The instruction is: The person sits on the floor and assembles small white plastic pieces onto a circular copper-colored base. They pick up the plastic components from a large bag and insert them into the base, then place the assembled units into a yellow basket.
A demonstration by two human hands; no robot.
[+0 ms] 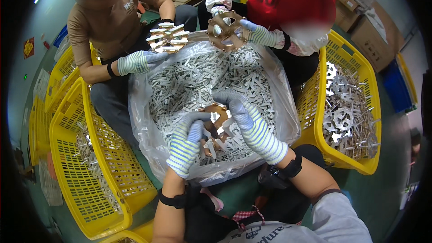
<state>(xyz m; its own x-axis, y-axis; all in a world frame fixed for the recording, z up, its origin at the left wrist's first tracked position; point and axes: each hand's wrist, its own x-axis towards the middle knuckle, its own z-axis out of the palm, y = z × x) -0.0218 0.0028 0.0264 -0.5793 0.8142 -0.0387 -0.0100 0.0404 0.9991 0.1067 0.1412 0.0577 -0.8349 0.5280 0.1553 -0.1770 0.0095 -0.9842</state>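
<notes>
A round, copper-coloured metal plate with cut-outs (pixel 221 131) is tilted between my two gloved hands, over a heap of small grey metal strips (pixel 180 81). On the plate's left edge, the fingers of my left hand (pixel 186 139) are closed. My right hand (pixel 256 128) is bent over the upper right edge, thumb and fingers gripping it. Some bright strips show at the plate; whether they are attached to it I cannot tell. Both gloves are striped and partly hide the plate.
A clear plastic liner (pixel 288 117) surrounds the heap. Yellow baskets (pixel 126 153) stand at left; another yellow basket (pixel 321 139) at right holds silvery metal plates (pixel 339 119). Across from me, two people hold similar plates: one slotted (pixel 168 37), one round (pixel 227 30). Cardboard boxes (pixel 375 36) stand far right.
</notes>
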